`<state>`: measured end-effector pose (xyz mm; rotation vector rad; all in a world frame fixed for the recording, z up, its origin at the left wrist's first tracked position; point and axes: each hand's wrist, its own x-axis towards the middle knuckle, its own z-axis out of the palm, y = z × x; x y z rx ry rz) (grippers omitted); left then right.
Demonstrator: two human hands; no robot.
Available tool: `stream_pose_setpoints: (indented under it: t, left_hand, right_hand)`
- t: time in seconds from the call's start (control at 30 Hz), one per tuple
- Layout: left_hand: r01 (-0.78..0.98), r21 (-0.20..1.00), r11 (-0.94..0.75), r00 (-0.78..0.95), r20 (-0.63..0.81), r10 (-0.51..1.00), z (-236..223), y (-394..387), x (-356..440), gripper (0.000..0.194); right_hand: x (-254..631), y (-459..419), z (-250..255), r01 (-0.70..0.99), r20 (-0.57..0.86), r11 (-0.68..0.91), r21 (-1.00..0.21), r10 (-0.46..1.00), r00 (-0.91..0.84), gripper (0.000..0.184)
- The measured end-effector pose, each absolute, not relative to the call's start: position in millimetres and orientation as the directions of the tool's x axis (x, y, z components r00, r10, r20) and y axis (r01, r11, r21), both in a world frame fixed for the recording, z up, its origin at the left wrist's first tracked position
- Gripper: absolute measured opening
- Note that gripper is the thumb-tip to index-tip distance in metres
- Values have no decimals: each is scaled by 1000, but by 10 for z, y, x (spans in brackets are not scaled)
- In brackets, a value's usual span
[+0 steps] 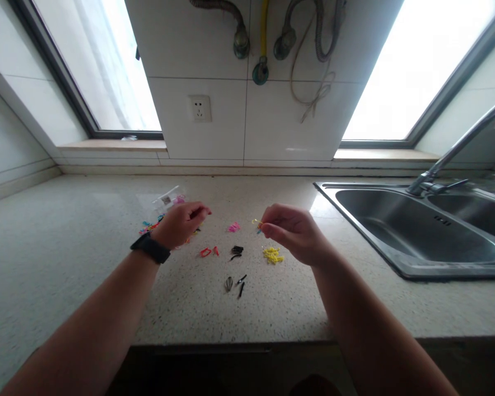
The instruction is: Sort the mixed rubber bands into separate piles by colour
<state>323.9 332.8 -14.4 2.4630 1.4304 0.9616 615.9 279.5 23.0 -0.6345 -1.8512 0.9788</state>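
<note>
My right hand is closed, pinching a small yellow looped piece between thumb and fingers. It hovers beside a pile of similar yellow pieces. A bit of blue shows just under the fingertips. My left hand, a black band on its wrist, is over a mixed heap of colourful small pieces; its fingers are curled together and hide whatever they may hold. Between the hands lie a pink group, a black group and red pieces. Nearer me are a few dark, slim pieces.
A clear plastic bag with pink pieces lies behind my left hand. The speckled countertop ends at a front edge near me. At right is a steel sink with a faucet. The tiled wall stands behind.
</note>
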Motion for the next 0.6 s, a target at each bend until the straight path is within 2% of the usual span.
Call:
stream_pose_setpoints:
  t: [0.2, 0.6]
  left_hand:
    - [710, 310, -632, 492, 423, 761, -223, 3451, 3254, 25]
    - [669, 310, -676, 574, 363, 734, -257, 3382, 3308, 25]
  right_hand:
    - [6122, 2800, 186, 60, 437, 533, -844, 748, -500, 24]
    - [6184, 2817, 214, 31, 426, 516, -856, 739, -523, 19]
